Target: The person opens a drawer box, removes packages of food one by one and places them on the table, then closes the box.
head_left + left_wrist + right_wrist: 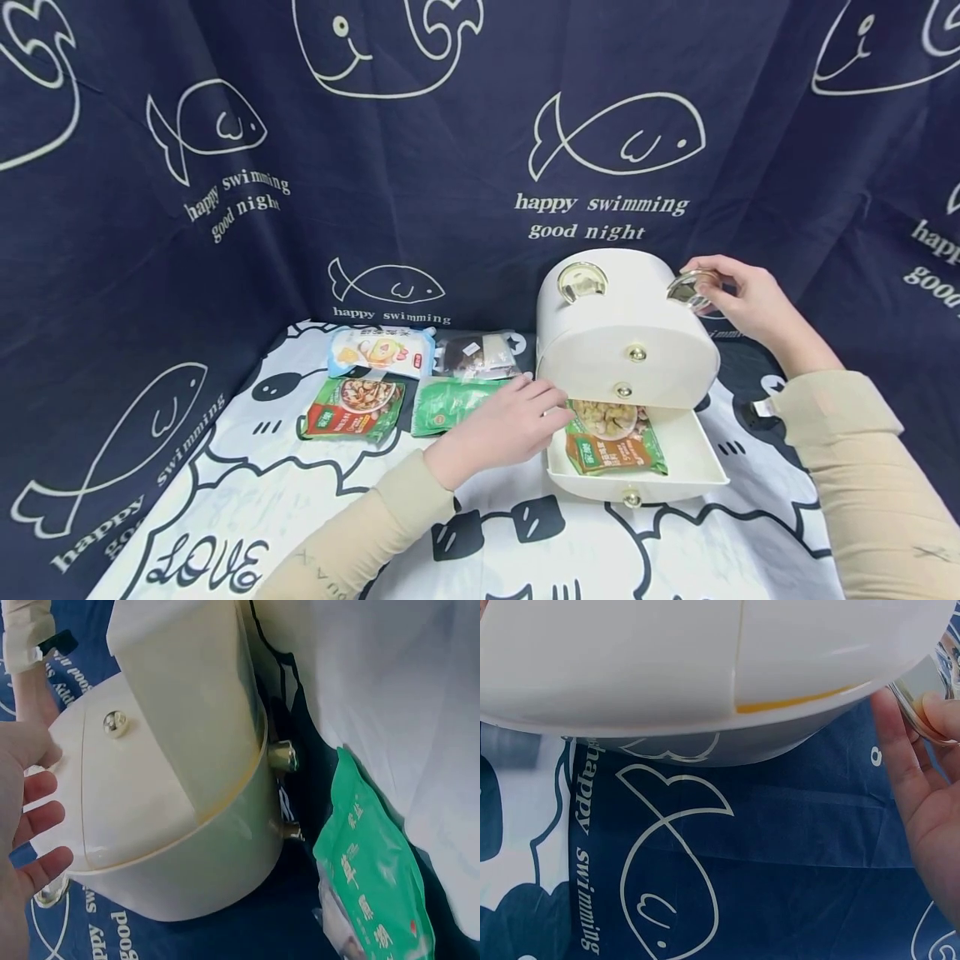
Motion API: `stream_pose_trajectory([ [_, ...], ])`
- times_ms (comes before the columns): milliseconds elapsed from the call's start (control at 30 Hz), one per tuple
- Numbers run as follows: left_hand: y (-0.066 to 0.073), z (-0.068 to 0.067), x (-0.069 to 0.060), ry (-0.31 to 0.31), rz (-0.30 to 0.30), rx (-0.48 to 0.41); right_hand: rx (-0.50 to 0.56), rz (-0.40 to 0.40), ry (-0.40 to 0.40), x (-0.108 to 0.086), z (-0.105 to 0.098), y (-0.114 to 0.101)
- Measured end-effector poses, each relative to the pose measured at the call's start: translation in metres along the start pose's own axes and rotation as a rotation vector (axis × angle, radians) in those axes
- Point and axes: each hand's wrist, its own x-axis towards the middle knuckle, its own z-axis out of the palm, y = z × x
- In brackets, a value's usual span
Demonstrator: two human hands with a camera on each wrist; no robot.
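Note:
A white rounded storage box [600, 321] with gold knobs and round gold ears stands at the right. Its bottom drawer [708, 458] is pulled out, and a green and orange seasoning packet [618, 442] lies inside. My right hand [742, 300] pinches the right gold ear [684, 287] between thumb and fingers. Beside the left side of the pulled-out drawer is my left hand [517, 421]. In the left wrist view its loosely bent, spread fingers [41, 821] hold nothing. Whether they touch the box cannot be told.
Left of the box lie a green packet [450, 404], a green and red packet [356, 408], a white and blue packet [382, 352] and a clear bag with dark contents [476, 354]. A patterned white cloth [300, 500] covers the table. Behind hangs a navy curtain [465, 175].

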Motion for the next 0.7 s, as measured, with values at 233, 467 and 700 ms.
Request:
stream_pose_trajectory([
  [233, 0.007, 0.01, 0.006, 0.011, 0.044, -0.023, 0.001, 0.011, 0.001, 0.0, 0.001, 0.003],
  [467, 0.01, 0.016, 0.013, -0.085, 0.066, -0.036, 0.0, -0.004, 0.006, 0.001, 0.002, 0.004],
  [700, 0.015, 0.024, 0.023, -0.196, 0.113, 0.022, -0.001, 0.0, 0.006, 0.001, 0.001, 0.005],
])
